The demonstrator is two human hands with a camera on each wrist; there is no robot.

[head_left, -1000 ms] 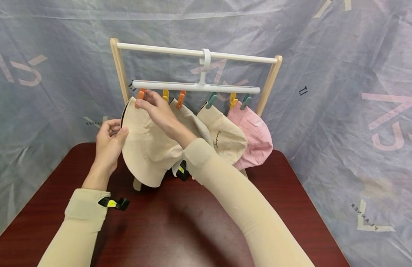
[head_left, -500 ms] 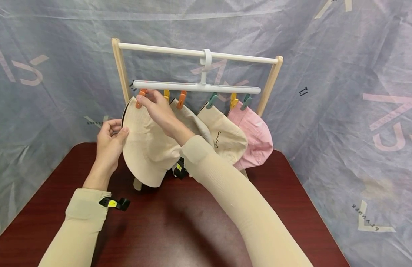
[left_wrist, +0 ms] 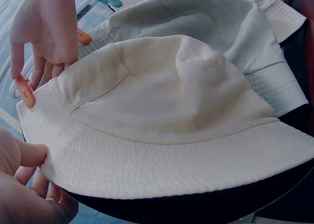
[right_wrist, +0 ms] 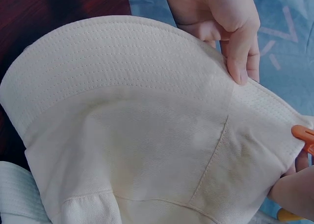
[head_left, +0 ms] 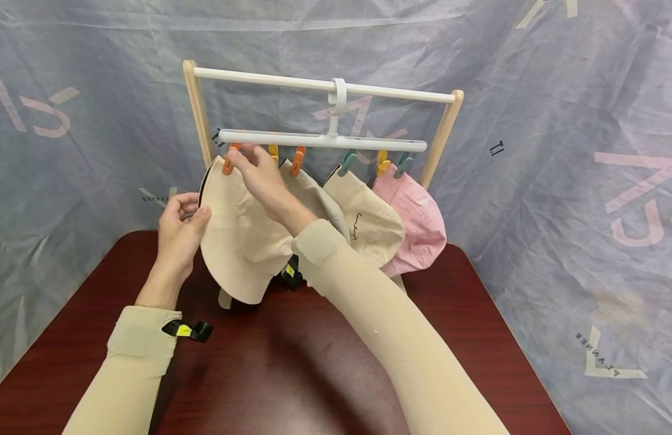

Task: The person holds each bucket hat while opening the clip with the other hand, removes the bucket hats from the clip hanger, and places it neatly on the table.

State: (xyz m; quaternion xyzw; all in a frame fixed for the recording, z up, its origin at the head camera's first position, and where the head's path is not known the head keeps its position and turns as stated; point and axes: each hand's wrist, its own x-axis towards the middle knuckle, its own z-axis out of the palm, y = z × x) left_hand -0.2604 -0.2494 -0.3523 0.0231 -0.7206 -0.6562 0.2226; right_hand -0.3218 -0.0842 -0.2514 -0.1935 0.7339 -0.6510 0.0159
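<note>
A cream bucket hat (head_left: 243,229) hangs at the left end of a white clip hanger (head_left: 292,140), its brim edge under an orange clip (head_left: 228,165). My left hand (head_left: 179,232) pinches the brim's left edge, thumb in front and fingers behind, as the right wrist view also shows. With thumb and fingers, my right hand (head_left: 264,184) holds the upper end of that clip; some of its fingers are hidden behind the hat and clip. In the left wrist view the clip (left_wrist: 25,92) bites the brim's corner, and the hat's dark underside shows below.
A pale grey hat (head_left: 309,192), a cream hat with dark lettering (head_left: 368,223) and a pink hat (head_left: 412,217) hang farther right from more clips. The hanger hooks over the rail (head_left: 260,77) of a wooden stand on a dark red table (head_left: 232,374).
The right thumb has shifted slightly up along the orange clip, and more of the clip shows. The left hand keeps its pinch on the brim. The view has shifted very slightly.
</note>
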